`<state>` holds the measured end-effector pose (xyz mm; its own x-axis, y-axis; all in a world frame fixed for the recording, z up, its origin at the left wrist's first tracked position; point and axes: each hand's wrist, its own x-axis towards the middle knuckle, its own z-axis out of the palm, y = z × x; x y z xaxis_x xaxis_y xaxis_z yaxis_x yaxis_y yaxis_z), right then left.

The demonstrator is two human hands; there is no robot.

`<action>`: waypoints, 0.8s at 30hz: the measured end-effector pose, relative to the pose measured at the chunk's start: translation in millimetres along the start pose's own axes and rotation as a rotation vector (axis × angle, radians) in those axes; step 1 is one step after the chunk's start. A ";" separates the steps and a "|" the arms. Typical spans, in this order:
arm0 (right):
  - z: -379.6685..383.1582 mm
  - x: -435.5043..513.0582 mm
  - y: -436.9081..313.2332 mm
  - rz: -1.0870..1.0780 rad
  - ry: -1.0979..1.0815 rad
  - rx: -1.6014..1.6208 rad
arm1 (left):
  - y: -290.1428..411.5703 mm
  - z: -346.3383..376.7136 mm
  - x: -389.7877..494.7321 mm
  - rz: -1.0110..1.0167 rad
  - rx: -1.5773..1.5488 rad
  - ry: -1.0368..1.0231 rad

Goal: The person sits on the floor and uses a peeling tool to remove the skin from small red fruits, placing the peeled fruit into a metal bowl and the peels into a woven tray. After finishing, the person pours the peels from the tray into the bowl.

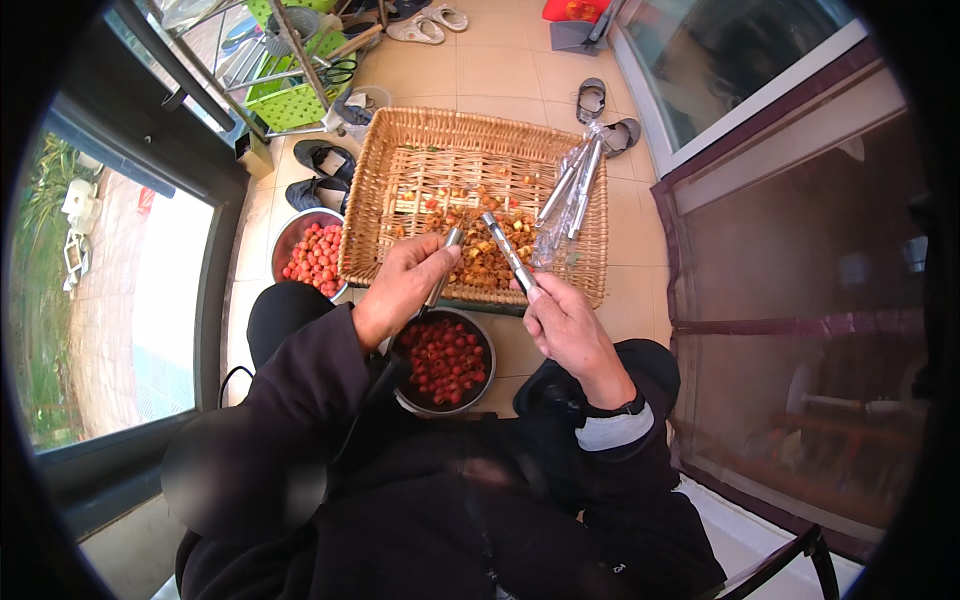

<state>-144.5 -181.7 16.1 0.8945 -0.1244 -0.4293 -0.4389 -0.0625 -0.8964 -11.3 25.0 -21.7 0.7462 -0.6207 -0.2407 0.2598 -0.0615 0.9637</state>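
Note:
My left hand (405, 283) grips a short metal tube tool (453, 240), its upper end over the near part of a wicker basket (367, 187). In my right hand (574, 326) is a longer metal corer tube (508, 251), tilted up and left above the basket. The two tools are apart. Beneath them lies a heap of brownish fruit scraps (491, 262). More metal tubes in clear plastic wrap (574, 187) rest at the basket's right side. Red fruits like hawthorns (442, 364) fill part of a metal bowl between my knees. Lighter red fruits (317, 256) lie in another bowl at the left.
Black shoes (324, 172) stand left of the basket, grey shoes (592, 101) beyond its right corner. A rack with a green plastic basket (289, 101) is at the upper left. A grey dustpan (574, 37) lies farther off. A glass door is on the left, a framed screen on the right.

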 end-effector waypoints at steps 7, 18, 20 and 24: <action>7.3 -1.1 -12.8 0.048 -0.026 0.062 | -13.1 31.0 -8.1 -0.041 -0.053 -0.112; 23.6 9.3 4.1 -0.312 0.205 -0.468 | -10.7 39.3 -1.8 -0.249 -0.318 -0.099; 19.9 13.7 4.0 -0.212 0.295 -0.421 | -6.0 30.6 -6.3 -0.283 -0.253 -0.165; 6.2 8.8 -6.0 -0.059 0.141 0.051 | 20.0 -10.0 -9.3 0.163 0.649 -0.107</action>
<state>-133.4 -176.3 17.1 0.8964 -0.2599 -0.3589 -0.3777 -0.0243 -0.9256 -6.9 37.3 -1.3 0.6714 -0.7335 -0.1062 -0.2962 -0.3969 0.8688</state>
